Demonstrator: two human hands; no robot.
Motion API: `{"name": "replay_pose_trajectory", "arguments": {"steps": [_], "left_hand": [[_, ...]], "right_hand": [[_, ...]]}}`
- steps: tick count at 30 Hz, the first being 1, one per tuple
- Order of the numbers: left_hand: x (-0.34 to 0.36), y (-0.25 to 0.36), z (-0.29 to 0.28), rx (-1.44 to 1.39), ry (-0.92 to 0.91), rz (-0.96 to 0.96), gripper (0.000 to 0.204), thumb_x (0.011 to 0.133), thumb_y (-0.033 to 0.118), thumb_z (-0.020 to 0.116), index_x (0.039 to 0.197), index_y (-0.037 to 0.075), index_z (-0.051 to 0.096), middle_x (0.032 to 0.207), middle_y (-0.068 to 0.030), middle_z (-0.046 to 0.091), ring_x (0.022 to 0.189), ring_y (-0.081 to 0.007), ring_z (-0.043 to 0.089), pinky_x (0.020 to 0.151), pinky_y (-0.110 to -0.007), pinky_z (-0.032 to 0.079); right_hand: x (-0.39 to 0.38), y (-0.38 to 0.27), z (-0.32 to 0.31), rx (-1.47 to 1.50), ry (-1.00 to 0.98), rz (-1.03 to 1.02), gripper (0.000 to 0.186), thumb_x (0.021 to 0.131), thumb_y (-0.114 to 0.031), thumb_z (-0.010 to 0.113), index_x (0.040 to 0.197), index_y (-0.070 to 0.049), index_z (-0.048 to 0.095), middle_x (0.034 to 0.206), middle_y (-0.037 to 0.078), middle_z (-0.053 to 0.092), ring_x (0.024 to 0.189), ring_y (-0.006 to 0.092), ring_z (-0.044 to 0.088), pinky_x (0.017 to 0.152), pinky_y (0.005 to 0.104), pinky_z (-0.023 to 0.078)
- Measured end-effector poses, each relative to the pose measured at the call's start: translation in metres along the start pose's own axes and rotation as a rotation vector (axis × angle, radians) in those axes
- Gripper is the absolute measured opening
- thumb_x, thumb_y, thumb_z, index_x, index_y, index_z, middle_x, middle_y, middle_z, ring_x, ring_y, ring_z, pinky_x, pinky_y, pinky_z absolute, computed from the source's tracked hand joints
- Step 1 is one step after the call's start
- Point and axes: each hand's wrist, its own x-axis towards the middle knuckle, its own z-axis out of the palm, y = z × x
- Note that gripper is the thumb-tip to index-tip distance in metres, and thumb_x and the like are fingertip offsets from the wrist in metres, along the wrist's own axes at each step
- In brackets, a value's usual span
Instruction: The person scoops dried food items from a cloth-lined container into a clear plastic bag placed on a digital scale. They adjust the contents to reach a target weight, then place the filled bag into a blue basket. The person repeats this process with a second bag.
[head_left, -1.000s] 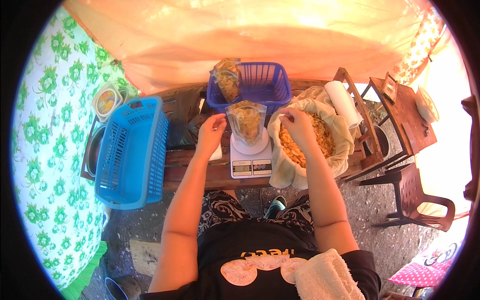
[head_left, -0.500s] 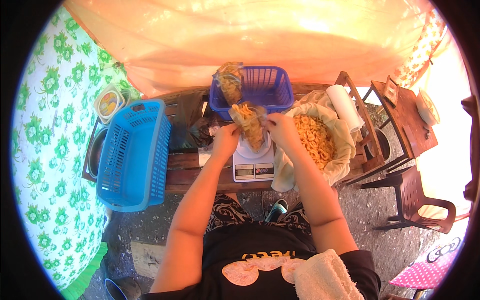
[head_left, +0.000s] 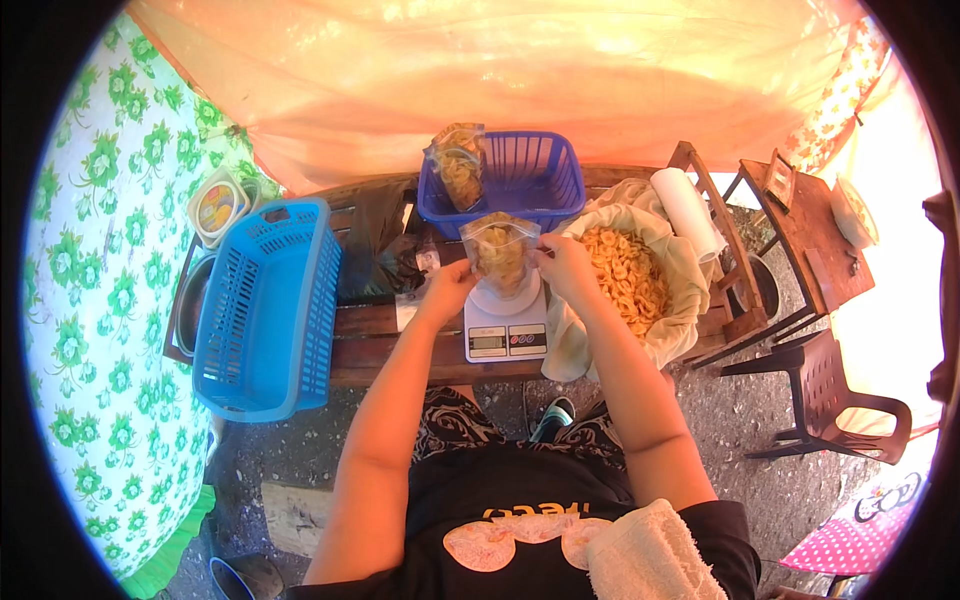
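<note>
Weighing goes best, I judge, if the clear bag of chips (head_left: 500,255) stays upright and centred over the white kitchen scale (head_left: 507,325). Just beyond the scale's display, the left hand (head_left: 447,287) cups the bag's lower left side while the right hand (head_left: 562,265) pinches its upper right edge, fingers closed on the plastic. Right of the scale lies the cloth-lined heap of chips (head_left: 625,275); behind it, the blue basket (head_left: 525,180).
</note>
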Motion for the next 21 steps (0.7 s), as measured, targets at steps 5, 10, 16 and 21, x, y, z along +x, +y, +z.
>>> {"name": "replay_pose_trajectory", "arguments": {"steps": [5, 10, 16, 21], "left_hand": [[0.004, -0.008, 0.005, 0.156, 0.051, 0.12, 0.021, 0.094, 0.007, 0.059, 0.112, 0.0, 0.066, 0.099, -0.0064, 0.072, 0.088, -0.0085, 0.06, 0.08, -0.027, 0.047], [-0.001, 0.0, 0.012, 0.287, 0.211, 0.164, 0.018, 0.094, 0.007, 0.06, 0.108, 0.0, 0.068, 0.089, -0.0072, 0.073, 0.08, -0.0076, 0.06, 0.073, -0.026, 0.048], [-0.009, 0.01, 0.025, 0.11, 0.276, 0.239, 0.019, 0.094, 0.005, 0.059, 0.11, -0.002, 0.067, 0.088, -0.008, 0.072, 0.078, -0.0064, 0.058, 0.07, -0.025, 0.047], [-0.012, 0.013, 0.019, 0.018, 0.269, 0.212, 0.025, 0.093, 0.004, 0.058, 0.117, -0.002, 0.064, 0.098, -0.0155, 0.073, 0.087, -0.0146, 0.067, 0.077, -0.028, 0.049]], "right_hand": [[0.003, 0.004, 0.0, -0.046, -0.044, 0.028, 0.015, 0.084, -0.013, 0.067, 0.093, 0.0, 0.069, 0.075, 0.015, 0.068, 0.07, 0.0265, 0.064, 0.067, 0.0353, 0.049], [0.001, 0.0, 0.002, -0.017, 0.006, 0.071, 0.015, 0.085, -0.012, 0.064, 0.093, 0.0, 0.068, 0.077, 0.021, 0.066, 0.074, 0.0384, 0.064, 0.069, 0.0406, 0.05], [-0.004, -0.001, 0.004, 0.077, 0.137, 0.004, 0.013, 0.087, -0.001, 0.06, 0.097, 0.005, 0.067, 0.075, 0.013, 0.068, 0.077, 0.0193, 0.072, 0.064, 0.0304, 0.052], [0.0, 0.006, 0.001, 0.163, 0.059, 0.014, 0.011, 0.089, 0.0, 0.059, 0.093, 0.006, 0.066, 0.077, 0.012, 0.069, 0.08, 0.0182, 0.072, 0.065, 0.0284, 0.052]]}}
